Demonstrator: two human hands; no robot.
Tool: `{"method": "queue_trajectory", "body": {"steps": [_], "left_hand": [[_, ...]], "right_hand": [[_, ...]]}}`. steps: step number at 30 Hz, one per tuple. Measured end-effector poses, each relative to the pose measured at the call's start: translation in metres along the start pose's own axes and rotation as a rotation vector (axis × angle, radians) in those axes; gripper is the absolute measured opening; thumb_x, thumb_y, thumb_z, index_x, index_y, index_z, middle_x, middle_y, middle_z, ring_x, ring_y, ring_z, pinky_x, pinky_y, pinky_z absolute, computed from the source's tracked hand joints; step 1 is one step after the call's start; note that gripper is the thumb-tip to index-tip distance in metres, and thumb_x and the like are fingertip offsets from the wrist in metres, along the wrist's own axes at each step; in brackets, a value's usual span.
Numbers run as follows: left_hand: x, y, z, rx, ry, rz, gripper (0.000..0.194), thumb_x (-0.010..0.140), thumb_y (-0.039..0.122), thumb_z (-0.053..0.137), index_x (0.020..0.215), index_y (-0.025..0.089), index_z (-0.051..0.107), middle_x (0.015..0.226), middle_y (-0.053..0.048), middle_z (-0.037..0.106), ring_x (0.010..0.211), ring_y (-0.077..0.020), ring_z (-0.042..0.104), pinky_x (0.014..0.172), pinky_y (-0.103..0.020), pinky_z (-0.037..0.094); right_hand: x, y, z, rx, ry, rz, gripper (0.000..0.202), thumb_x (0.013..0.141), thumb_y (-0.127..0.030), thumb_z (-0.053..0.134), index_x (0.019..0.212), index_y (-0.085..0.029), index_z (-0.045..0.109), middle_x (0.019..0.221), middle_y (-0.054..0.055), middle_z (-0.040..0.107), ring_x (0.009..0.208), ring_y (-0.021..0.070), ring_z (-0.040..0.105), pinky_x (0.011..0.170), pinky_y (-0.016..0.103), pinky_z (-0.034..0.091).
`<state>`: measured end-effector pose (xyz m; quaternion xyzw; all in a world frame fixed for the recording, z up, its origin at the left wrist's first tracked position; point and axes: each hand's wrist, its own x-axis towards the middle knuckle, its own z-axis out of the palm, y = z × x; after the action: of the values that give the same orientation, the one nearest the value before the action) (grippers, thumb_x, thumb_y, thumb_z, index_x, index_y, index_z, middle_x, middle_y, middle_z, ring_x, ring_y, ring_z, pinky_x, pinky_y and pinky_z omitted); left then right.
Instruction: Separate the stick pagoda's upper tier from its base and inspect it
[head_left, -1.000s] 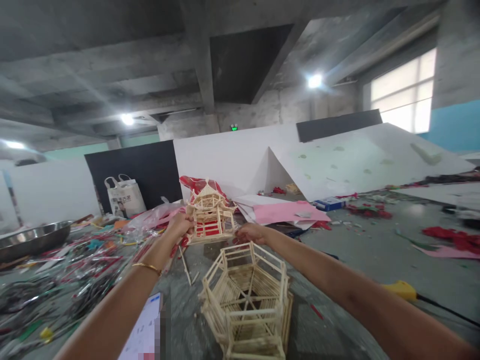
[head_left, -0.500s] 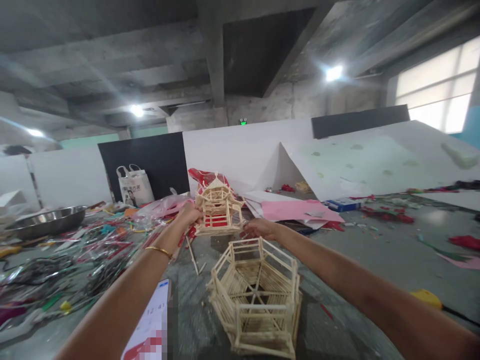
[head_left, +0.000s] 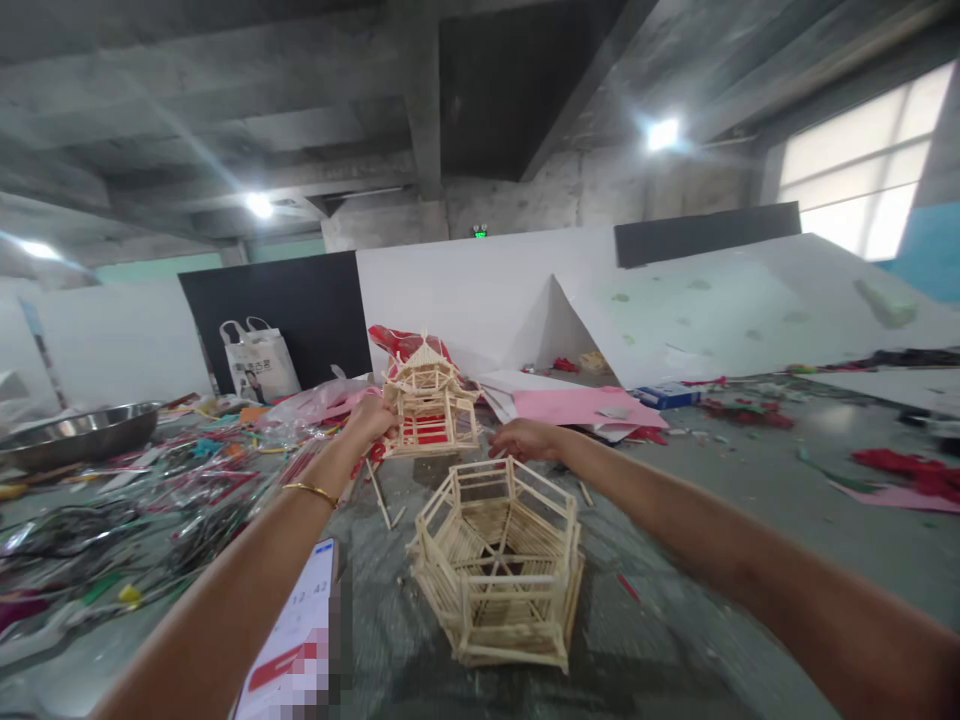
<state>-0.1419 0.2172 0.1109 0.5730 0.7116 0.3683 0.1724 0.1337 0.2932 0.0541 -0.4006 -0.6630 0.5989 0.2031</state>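
Observation:
A small pagoda model (head_left: 424, 376) built of thin wooden sticks stands at the middle of the table, with a pointed roof and railed lower part. My left hand (head_left: 373, 421) grips its left side, the fingertips partly hidden by the model. To the right of it, my right hand (head_left: 527, 440) hovers with fingers loosely bent and apart, a small gap between them and the pagoda's edge. Closer to me sits a separate many-sided stick base (head_left: 517, 625) with a slatted floor and a low railing around it. Nothing shows inside this base.
A phone (head_left: 296, 640) with a lit screen lies beneath my left forearm. Plastic wrap and loose strips (head_left: 161, 510) clutter the left, near a metal bowl (head_left: 82, 435). Pink paper (head_left: 585, 406), a blue box (head_left: 670, 397) and red scraps (head_left: 911, 472) lie to the right. White boards stand behind.
My right hand has drawn slightly away from the pagoda's right side. My left hand keeps its hold. The whole view has shifted a little.

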Motion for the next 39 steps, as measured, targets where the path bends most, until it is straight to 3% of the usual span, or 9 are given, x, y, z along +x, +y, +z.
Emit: {"method": "queue_trajectory", "body": {"steps": [7, 17, 22, 26, 31, 39], "left_hand": [[0.004, -0.004, 0.003, 0.019, 0.046, -0.003, 0.011, 0.069, 0.021, 0.064, 0.066, 0.013, 0.058, 0.046, 0.001, 0.056, 0.039, -0.0085, 0.050, 0.038, -0.016, 0.033], [0.004, -0.005, 0.005, 0.010, 0.042, -0.011, 0.011, 0.069, 0.022, 0.064, 0.067, 0.012, 0.058, 0.043, 0.001, 0.055, 0.039, -0.0095, 0.052, 0.037, -0.015, 0.034], [0.001, -0.003, 0.004, -0.004, 0.050, -0.009, 0.011, 0.069, 0.022, 0.062, 0.068, 0.013, 0.056, 0.041, 0.002, 0.052, 0.036, -0.0085, 0.048, 0.036, -0.016, 0.032], [-0.003, 0.000, 0.003, -0.001, 0.037, 0.001, 0.015, 0.068, 0.020, 0.062, 0.058, 0.014, 0.053, 0.040, 0.002, 0.051, 0.036, -0.0082, 0.046, 0.037, -0.016, 0.032], [-0.009, 0.005, 0.001, 0.001, 0.024, 0.003, 0.016, 0.067, 0.023, 0.063, 0.058, 0.014, 0.054, 0.042, 0.003, 0.052, 0.040, -0.0092, 0.050, 0.038, -0.016, 0.033], [-0.001, -0.005, 0.001, -0.025, 0.017, -0.007, 0.014, 0.066, 0.022, 0.067, 0.062, 0.013, 0.057, 0.044, 0.002, 0.054, 0.040, -0.0091, 0.052, 0.039, -0.017, 0.036]], "right_hand": [[-0.025, -0.020, -0.009, -0.098, 0.049, -0.052, 0.017, 0.067, -0.025, 0.065, 0.076, -0.012, 0.059, 0.074, 0.006, 0.067, 0.062, 0.0152, 0.063, 0.058, 0.026, 0.050], [-0.064, -0.045, -0.014, -0.421, 0.314, -0.171, 0.011, 0.074, -0.022, 0.054, 0.076, -0.011, 0.058, 0.083, 0.010, 0.066, 0.062, 0.0149, 0.063, 0.052, 0.022, 0.047], [-0.088, -0.055, -0.007, -0.728, 0.472, -0.299, 0.011, 0.074, -0.016, 0.052, 0.076, -0.011, 0.062, 0.078, 0.009, 0.065, 0.079, 0.0214, 0.062, 0.068, 0.027, 0.044], [-0.102, -0.061, 0.001, -0.951, 0.565, -0.455, 0.018, 0.075, -0.014, 0.050, 0.088, -0.012, 0.063, 0.099, 0.012, 0.062, 0.099, 0.0250, 0.053, 0.086, 0.032, 0.035], [-0.109, -0.064, 0.023, -1.443, 0.511, -0.642, 0.026, 0.083, -0.016, 0.042, 0.099, -0.010, 0.061, 0.097, 0.015, 0.061, 0.090, 0.0231, 0.055, 0.078, 0.031, 0.038], [-0.094, -0.065, 0.056, -1.549, 0.364, -0.593, 0.028, 0.084, -0.016, 0.042, 0.106, -0.013, 0.060, 0.093, 0.014, 0.062, 0.081, 0.0222, 0.057, 0.067, 0.029, 0.037]]}}
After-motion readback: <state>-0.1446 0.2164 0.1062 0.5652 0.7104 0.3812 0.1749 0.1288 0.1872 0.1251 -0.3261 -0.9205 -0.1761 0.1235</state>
